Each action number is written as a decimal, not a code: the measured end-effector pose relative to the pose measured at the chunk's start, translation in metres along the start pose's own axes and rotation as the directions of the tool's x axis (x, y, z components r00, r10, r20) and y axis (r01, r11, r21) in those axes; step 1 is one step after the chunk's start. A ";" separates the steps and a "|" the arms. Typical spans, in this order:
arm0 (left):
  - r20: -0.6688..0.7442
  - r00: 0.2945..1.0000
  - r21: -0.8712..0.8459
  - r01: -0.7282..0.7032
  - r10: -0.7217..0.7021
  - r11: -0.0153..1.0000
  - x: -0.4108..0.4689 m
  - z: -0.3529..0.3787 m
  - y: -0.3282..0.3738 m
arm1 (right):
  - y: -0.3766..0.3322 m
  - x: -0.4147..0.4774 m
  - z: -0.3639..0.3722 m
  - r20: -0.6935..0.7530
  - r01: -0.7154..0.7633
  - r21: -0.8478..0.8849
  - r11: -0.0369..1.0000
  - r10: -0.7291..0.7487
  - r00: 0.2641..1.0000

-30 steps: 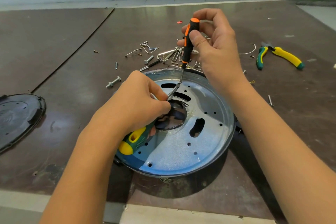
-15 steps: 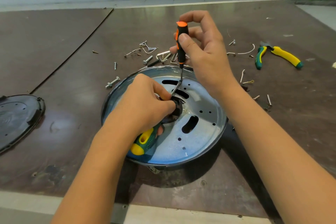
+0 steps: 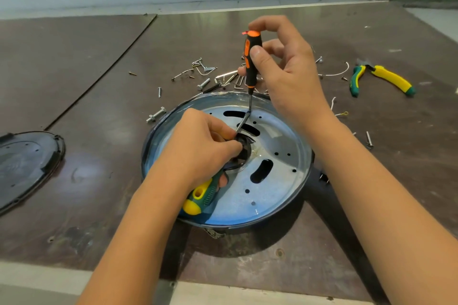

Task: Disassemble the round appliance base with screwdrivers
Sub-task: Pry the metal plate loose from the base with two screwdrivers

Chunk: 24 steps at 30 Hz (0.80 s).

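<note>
Tabletop [image 3: 86,62] of dark brown board fills most of the frame. At its centre sits the round appliance base [image 3: 280,188], a shiny perforated metal disc with oblong slots inside a dark rim, its near side close to the table's front edge. At the left edge of the frame lies a black plastic cover [image 3: 24,163], well apart from the base.

The left hand [image 3: 200,148], over the middle of the disc, has its fingers curled round a green and yellow screwdriver [image 3: 202,195]. The handle butt sticks out toward the lower left, and the tip is hidden under the fingers bunched at the dark central hole.

The right hand [image 3: 290,72], above the disc's far rim, pinches the orange and black screwdriver [image 3: 250,77] between thumb and fingers, the index finger hooked over its cap. The shaft slants down to the centre, just beside the left fingertips.

Green and yellow pliers [image 3: 386,79] lie at the right, handles spread. Loose screws and bolts [image 3: 205,83] are scattered beyond the far rim.
</note>
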<state>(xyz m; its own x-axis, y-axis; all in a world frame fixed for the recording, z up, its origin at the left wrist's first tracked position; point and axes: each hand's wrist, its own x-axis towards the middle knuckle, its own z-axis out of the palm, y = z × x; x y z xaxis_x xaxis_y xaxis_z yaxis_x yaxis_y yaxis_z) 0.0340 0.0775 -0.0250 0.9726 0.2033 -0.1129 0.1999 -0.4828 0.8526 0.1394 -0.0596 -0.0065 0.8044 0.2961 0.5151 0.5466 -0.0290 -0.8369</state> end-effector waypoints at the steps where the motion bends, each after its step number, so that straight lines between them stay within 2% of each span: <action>1: 0.000 1.000 0.003 0.000 0.000 1.000 0.000 0.000 0.000 | 0.000 0.001 -0.001 -0.022 0.014 -0.048 0.999 -0.015 1.000; 4: -0.003 1.000 0.019 -0.005 0.005 1.000 0.001 0.000 -0.001 | 0.003 0.006 -0.006 -0.105 0.069 -0.239 0.969 -0.097 0.990; 8: 0.000 1.000 0.030 -0.007 0.007 1.000 0.001 0.000 -0.001 | 0.006 0.008 -0.010 -0.163 0.083 -0.331 0.940 -0.144 0.976; 12: 0.007 1.000 0.038 -0.013 0.013 0.999 0.002 0.001 -0.001 | 0.007 0.008 -0.010 -0.223 0.094 -0.312 0.946 -0.169 0.960; 17: 0.017 1.000 0.059 -0.011 0.010 0.998 0.003 0.003 -0.001 | 0.009 0.010 -0.009 -0.178 0.037 -0.261 0.965 -0.086 0.980; 24: -0.003 1.000 0.051 0.013 -0.013 0.999 0.005 0.004 -0.002 | 0.010 0.005 -0.007 -0.249 0.085 -0.242 0.967 -0.146 0.957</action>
<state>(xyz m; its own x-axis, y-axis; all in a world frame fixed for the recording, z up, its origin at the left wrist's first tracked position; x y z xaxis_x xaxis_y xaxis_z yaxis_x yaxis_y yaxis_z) 0.0385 0.0763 -0.0290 0.9695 0.2119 -0.1228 0.2187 -0.5232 0.8237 0.1507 -0.0651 -0.0110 0.7482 0.0499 0.6615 0.6527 -0.2338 -0.7206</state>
